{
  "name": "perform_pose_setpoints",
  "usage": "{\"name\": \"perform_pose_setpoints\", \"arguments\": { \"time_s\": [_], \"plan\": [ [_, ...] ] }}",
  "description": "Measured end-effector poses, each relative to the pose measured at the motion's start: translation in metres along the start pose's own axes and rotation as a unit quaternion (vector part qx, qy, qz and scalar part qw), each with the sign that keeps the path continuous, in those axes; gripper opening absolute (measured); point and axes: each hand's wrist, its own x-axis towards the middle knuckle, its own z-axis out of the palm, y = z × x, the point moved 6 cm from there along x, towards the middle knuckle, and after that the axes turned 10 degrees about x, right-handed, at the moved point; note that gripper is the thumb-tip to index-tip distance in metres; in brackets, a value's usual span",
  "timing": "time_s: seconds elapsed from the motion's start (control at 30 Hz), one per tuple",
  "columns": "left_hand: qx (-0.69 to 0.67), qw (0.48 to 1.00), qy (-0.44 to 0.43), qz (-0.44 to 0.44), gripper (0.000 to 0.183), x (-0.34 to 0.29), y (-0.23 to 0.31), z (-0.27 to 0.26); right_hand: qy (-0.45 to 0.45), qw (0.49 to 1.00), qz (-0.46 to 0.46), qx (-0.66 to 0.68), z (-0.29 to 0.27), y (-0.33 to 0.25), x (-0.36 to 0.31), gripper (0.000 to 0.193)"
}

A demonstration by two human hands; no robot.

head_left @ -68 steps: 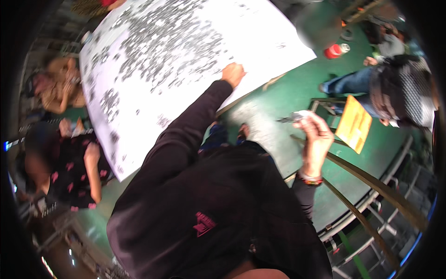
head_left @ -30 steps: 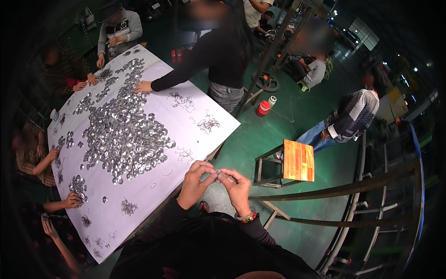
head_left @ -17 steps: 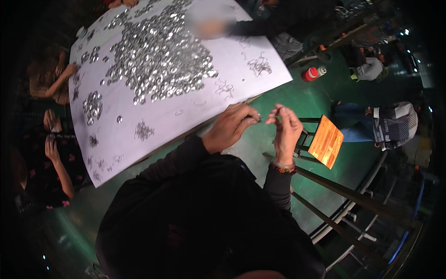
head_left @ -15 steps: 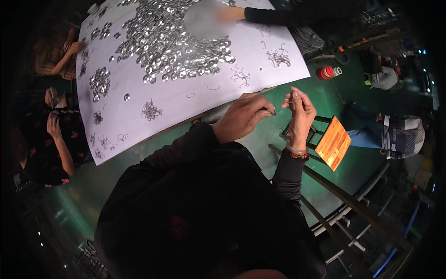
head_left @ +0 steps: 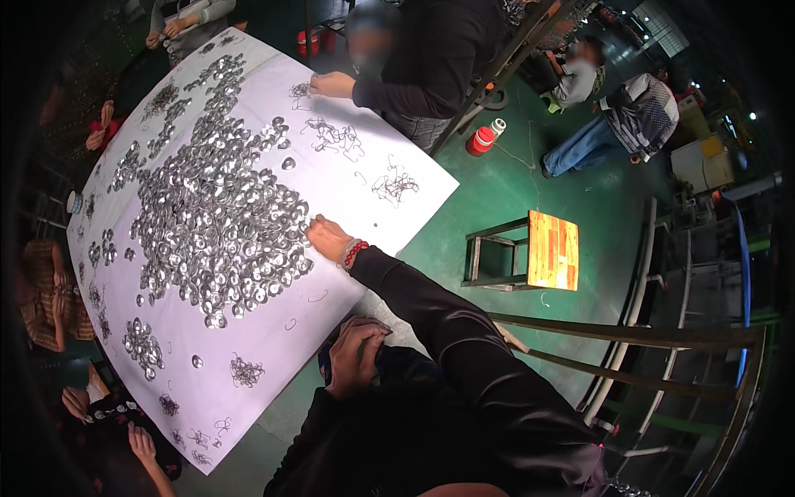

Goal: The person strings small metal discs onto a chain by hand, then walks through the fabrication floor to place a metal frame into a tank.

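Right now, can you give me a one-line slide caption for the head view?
Right hand reaches into the pile of metal discs on the white table; left hand rests near the lap.

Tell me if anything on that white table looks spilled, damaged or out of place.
Nothing stands out. The shiny metal discs lie in one big loose heap with smaller clusters around it, and tangles of thin wire sit apart on the white table. The right hand reaches into the heap's edge; the left hand rests near the body.
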Motion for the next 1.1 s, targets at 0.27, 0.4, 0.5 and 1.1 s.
{"name": "perform_pose_setpoints", "arguments": {
  "time_s": [0.27,0.4,0.5,1.1],
  "plan": [
    [-0.088,0.994,-0.039,-0.06,0.004,0.006,0.0,0.004,0.15,0.765,0.259,0.57,-0.09,0.007,-0.055,0.024],
    [-0.076,0.991,-0.05,-0.101,0.009,0.012,-0.011,0.013,0.221,0.649,0.242,0.687,-0.137,-0.015,-0.139,0.027],
    [-0.117,0.987,-0.043,-0.102,0.014,0.025,-0.009,0.026,0.265,0.648,0.216,0.681,-0.167,-0.03,-0.194,0.028],
    [-0.08,0.973,-0.201,-0.081,0.026,-0.004,0.007,0.082,0.324,0.545,0.274,0.723,-0.162,-0.054,-0.296,0.024]
  ]
}}
